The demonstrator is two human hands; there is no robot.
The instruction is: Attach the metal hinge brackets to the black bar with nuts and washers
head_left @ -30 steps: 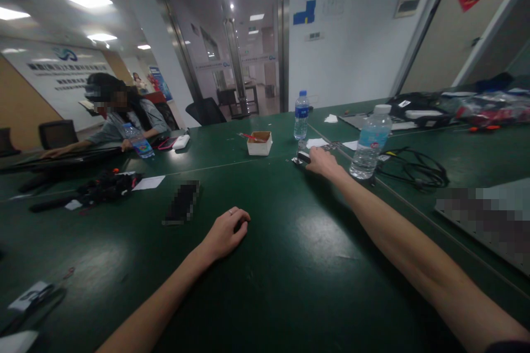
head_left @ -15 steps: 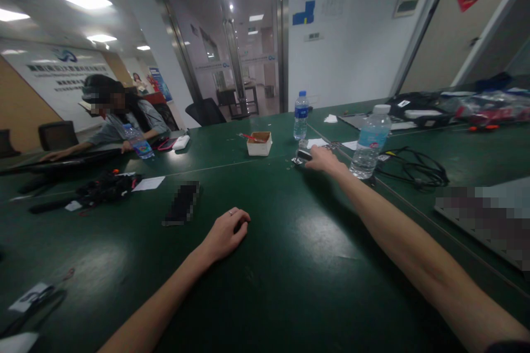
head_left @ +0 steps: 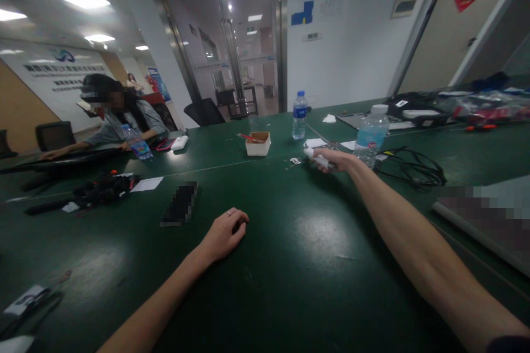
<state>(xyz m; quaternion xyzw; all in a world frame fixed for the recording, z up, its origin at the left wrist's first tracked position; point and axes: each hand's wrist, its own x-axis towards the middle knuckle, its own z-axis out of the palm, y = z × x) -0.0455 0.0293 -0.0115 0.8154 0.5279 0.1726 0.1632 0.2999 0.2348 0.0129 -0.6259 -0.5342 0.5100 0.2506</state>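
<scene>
My left hand rests on the green table, thumb and loosely curled fingers apart, with nothing in it. A dark phone-like slab, blurred out, lies to its left. At the end of my stretched-out right arm, my right hand is closed round a small white tube-like object; its exact kind is unclear. Just left of that object lies a small black-and-white printed tag. A large clear water bottle stands right behind my right wrist, partly covered by it.
Beyond my hands stand an open small box with a red item and a blue-capped bottle. Black cable and a blurred laptop-like object lie right. Black gear lies left, near a seated person.
My right hand has turned and drawn slightly nearer, bringing the white tube-like object from the printed tag's spot to its right. The left hand has stayed put.
</scene>
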